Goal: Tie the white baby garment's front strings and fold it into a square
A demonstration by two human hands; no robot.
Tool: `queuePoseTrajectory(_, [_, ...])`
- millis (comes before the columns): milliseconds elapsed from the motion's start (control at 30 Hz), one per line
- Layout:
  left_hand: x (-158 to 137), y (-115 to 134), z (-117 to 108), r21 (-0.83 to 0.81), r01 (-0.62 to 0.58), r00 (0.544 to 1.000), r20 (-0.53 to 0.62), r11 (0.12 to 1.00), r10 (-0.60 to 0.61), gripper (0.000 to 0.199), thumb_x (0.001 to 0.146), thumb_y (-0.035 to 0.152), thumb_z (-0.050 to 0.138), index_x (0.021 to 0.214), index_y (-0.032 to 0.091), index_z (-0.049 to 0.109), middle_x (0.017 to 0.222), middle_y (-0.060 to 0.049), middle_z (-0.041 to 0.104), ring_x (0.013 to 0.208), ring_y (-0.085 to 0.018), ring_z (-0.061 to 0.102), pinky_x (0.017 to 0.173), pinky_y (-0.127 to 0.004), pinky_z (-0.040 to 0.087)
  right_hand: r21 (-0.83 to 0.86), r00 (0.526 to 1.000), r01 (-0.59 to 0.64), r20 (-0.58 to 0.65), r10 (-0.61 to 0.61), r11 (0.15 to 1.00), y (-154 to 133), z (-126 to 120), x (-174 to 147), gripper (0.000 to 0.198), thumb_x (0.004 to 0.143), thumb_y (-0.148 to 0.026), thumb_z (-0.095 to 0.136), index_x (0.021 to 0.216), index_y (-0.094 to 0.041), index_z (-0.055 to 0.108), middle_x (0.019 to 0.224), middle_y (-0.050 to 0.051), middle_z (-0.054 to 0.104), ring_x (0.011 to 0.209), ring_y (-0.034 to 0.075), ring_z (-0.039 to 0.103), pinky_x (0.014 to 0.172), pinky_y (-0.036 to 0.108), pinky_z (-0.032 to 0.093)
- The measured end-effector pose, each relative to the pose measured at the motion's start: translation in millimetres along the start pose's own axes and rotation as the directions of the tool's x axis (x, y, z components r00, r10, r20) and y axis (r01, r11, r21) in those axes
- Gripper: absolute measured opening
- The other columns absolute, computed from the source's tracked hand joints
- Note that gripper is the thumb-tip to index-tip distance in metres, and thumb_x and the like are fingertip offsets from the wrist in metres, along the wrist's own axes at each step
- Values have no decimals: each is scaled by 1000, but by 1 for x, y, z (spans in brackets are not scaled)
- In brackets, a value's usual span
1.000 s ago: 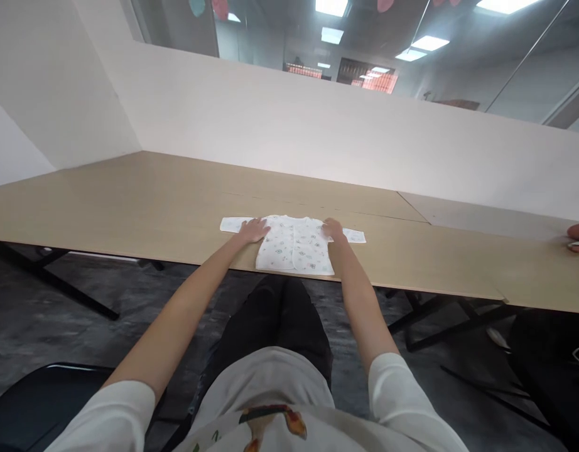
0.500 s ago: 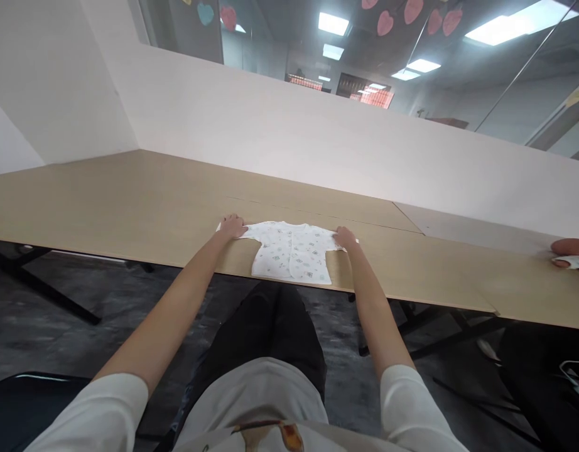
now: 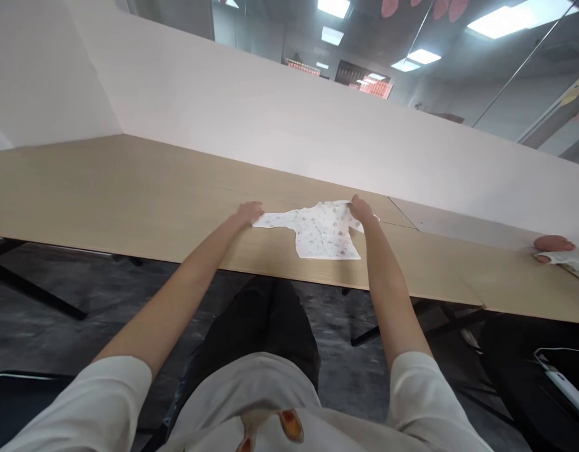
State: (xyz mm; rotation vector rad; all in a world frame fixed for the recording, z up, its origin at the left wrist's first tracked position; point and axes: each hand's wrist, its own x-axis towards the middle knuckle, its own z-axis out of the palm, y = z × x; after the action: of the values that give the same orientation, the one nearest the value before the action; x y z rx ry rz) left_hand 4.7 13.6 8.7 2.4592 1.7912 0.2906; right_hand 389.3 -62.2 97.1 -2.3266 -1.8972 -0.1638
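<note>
A small white baby shirt with a fine scattered print lies on the wooden table in front of me. Its left sleeve stretches out straight to my left hand, whose fingers are closed at the cuff. My right hand pinches the shirt near the opposite shoulder, where the cloth is drawn up into a fold. Part of that other sleeve is hidden behind my right hand and wrist. The shirt's hem lies a little in from the table's front edge.
The long tabletop runs along a white low wall with glass above it. At the far right, a reddish-brown object lies beside pale cloth. A black chair holding a white device stands at the lower right.
The shirt has moved right and away from the table's front edge, its left sleeve now straighter. Both hands have shifted right; my right hand has moved from the sleeve end to near the shoulder.
</note>
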Motion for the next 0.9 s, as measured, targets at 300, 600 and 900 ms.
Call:
queuePoseTrajectory(300, [12, -13, 16, -40, 236, 967, 112, 971, -230, 43, 80, 37, 60, 119, 21, 68, 128, -13, 65, 122, -34, 54, 104, -45, 38, -4, 999, -41, 2, 41, 999, 18, 22, -1, 32, 99, -30, 38, 124, -13, 49, 113, 18, 63, 103, 28, 60, 82, 34, 46])
queuePoseTrajectory(600, [27, -55, -77, -331, 275, 877, -299, 903, -377, 38, 88, 31, 54, 119, 12, 64, 124, -12, 65, 109, -21, 56, 96, -34, 41, 14, 977, -56, -208, 57, 998, 7, -16, 14, 38, 100, -41, 37, 120, -12, 51, 103, 18, 65, 94, 28, 60, 79, 35, 43])
queuePoseTrajectory(900, [-32, -95, -92, -281, 54, 735, -638, 958, -229, 32, 98, 32, 46, 117, 8, 56, 125, -10, 57, 117, -16, 45, 104, -28, 32, -145, 877, 204, -411, -247, 968, 18, -4, -23, 51, 102, -45, 19, 100, -11, 58, 87, 15, 61, 83, 23, 55, 72, 31, 38])
